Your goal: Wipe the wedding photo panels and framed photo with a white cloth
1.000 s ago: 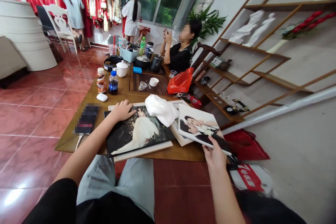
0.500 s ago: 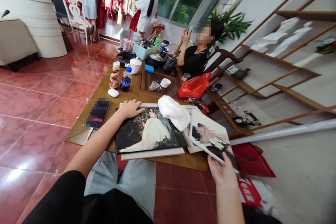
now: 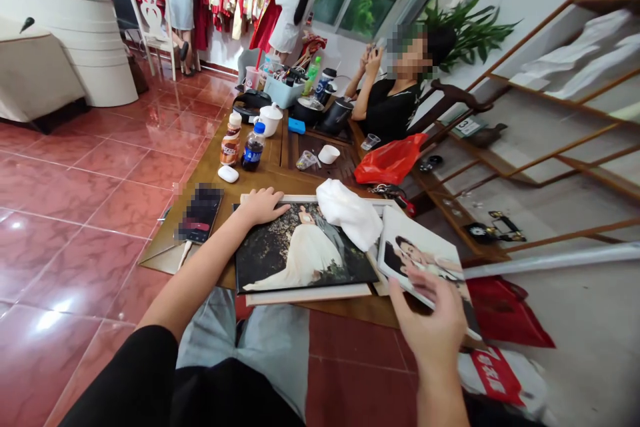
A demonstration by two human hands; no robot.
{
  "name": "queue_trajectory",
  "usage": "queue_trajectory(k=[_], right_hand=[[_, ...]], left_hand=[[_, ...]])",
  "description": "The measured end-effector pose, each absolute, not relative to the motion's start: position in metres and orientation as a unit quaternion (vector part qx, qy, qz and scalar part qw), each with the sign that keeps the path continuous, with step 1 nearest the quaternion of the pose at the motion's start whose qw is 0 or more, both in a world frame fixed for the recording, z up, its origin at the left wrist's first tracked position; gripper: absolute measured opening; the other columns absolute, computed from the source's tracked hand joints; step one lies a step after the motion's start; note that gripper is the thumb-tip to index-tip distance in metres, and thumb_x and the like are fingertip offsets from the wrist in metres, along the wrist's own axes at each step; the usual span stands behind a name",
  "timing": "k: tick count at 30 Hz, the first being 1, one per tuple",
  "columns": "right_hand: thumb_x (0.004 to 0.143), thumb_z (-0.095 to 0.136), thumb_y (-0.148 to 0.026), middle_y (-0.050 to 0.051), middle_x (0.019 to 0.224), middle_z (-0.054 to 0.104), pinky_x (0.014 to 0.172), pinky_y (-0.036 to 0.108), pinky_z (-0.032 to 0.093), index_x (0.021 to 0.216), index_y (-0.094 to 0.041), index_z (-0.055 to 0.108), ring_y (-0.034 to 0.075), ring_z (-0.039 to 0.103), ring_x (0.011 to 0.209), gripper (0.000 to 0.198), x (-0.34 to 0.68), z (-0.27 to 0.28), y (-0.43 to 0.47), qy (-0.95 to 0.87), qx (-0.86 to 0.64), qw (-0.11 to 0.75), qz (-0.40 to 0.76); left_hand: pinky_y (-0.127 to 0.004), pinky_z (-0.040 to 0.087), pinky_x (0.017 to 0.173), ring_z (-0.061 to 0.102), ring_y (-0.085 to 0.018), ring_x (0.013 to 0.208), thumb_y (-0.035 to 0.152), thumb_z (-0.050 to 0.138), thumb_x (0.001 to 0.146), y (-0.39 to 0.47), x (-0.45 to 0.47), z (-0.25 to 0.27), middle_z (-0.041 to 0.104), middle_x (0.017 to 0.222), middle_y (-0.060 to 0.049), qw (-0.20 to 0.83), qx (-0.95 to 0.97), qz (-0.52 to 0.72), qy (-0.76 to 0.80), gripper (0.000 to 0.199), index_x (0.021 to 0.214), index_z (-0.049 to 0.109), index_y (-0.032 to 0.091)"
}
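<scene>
My left hand (image 3: 264,205) lies with outstretched fingers across the upper left edge of a dark photo panel (image 3: 270,250), which shows a figure in a white gown. Beneath that panel, the pale edge of another one (image 3: 310,294) sticks out. A crumpled white cloth (image 3: 350,215) rests on the dark panel's upper right part. To its right is a smaller photo panel (image 3: 450,260) with a light background. My right hand (image 3: 434,310) is over the lower edge of this smaller panel, thumb and fingers apart; whether the fingertips touch it I cannot tell.
On the wooden table (image 3: 200,170) stand a brown-labelled bottle (image 3: 231,140), a cola bottle (image 3: 253,148), a white lidded cup (image 3: 271,121) and a phone (image 3: 203,213). A red plastic bag (image 3: 393,161) lies farther right. Another person (image 3: 395,97) sits across the table; shelves line the right wall.
My right hand has let go of the smaller panel's lower edge and moved up over its face, fingers spread. My left hand stays on the dark panel. The view has shifted slightly.
</scene>
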State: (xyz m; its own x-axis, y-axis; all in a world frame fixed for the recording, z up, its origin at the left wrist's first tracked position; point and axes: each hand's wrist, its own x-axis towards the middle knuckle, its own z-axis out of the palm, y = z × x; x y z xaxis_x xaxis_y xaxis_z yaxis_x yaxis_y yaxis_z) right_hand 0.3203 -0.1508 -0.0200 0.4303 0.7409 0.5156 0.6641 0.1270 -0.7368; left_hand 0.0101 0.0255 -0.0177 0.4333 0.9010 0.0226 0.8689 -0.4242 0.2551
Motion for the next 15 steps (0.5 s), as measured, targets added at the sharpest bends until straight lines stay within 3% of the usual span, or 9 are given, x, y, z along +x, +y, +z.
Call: queue_trajectory(k=[3, 5, 7, 11, 15], right_hand=[[0.067, 0.084, -0.046, 0.016, 0.140, 0.056, 0.119, 0.053, 0.033, 0.131, -0.021, 0.063, 0.035, 0.049, 0.134, 0.071, 0.305, 0.011, -0.093, -0.646, -0.606, 0.465, -0.024], [0.064, 0.087, -0.047, 0.016, 0.152, 0.047, 0.122, 0.059, 0.023, 0.143, -0.023, 0.055, 0.039, 0.038, 0.144, 0.089, 0.304, 0.019, -0.051, -0.687, -0.606, 0.402, -0.004], [0.054, 0.093, -0.047, 0.014, 0.156, 0.045, 0.121, 0.061, 0.022, 0.145, -0.027, 0.054, 0.041, 0.037, 0.145, 0.101, 0.307, 0.017, -0.015, -0.714, -0.606, 0.347, 0.052], [0.066, 0.086, -0.047, 0.010, 0.142, 0.060, 0.112, 0.052, 0.039, 0.140, -0.029, 0.061, 0.034, 0.055, 0.129, 0.080, 0.308, 0.004, 0.021, -0.768, -0.559, 0.279, 0.140], [0.079, 0.075, -0.045, 0.009, 0.132, 0.064, 0.108, 0.050, 0.041, 0.138, -0.030, 0.064, 0.032, 0.060, 0.121, 0.062, 0.300, 0.006, 0.005, -0.792, -0.537, 0.270, 0.105]], left_hand=[[-0.046, 0.043, 0.104, 0.058, -0.033, 0.126, 0.056, 0.035, 0.104, 0.026, 0.010, -0.017, 0.061, 0.135, -0.015, 0.100, 0.840, 0.078, 0.528, 0.056, 0.141, 0.055, 0.019], [-0.046, 0.043, 0.104, 0.058, -0.032, 0.125, 0.056, 0.035, 0.104, 0.025, 0.009, -0.016, 0.061, 0.135, -0.014, 0.097, 0.840, 0.078, 0.527, 0.055, 0.140, 0.055, 0.020], [-0.045, 0.043, 0.104, 0.059, -0.032, 0.125, 0.055, 0.035, 0.104, 0.024, 0.009, -0.014, 0.062, 0.133, -0.014, 0.095, 0.841, 0.076, 0.528, 0.054, 0.140, 0.055, 0.019], [-0.045, 0.044, 0.103, 0.059, -0.032, 0.124, 0.054, 0.036, 0.104, 0.022, 0.009, -0.010, 0.063, 0.131, -0.014, 0.093, 0.839, 0.067, 0.532, 0.054, 0.140, 0.055, 0.019], [-0.045, 0.044, 0.103, 0.060, -0.032, 0.124, 0.054, 0.036, 0.104, 0.023, 0.010, -0.011, 0.063, 0.130, -0.014, 0.092, 0.840, 0.070, 0.531, 0.054, 0.139, 0.056, 0.019]])
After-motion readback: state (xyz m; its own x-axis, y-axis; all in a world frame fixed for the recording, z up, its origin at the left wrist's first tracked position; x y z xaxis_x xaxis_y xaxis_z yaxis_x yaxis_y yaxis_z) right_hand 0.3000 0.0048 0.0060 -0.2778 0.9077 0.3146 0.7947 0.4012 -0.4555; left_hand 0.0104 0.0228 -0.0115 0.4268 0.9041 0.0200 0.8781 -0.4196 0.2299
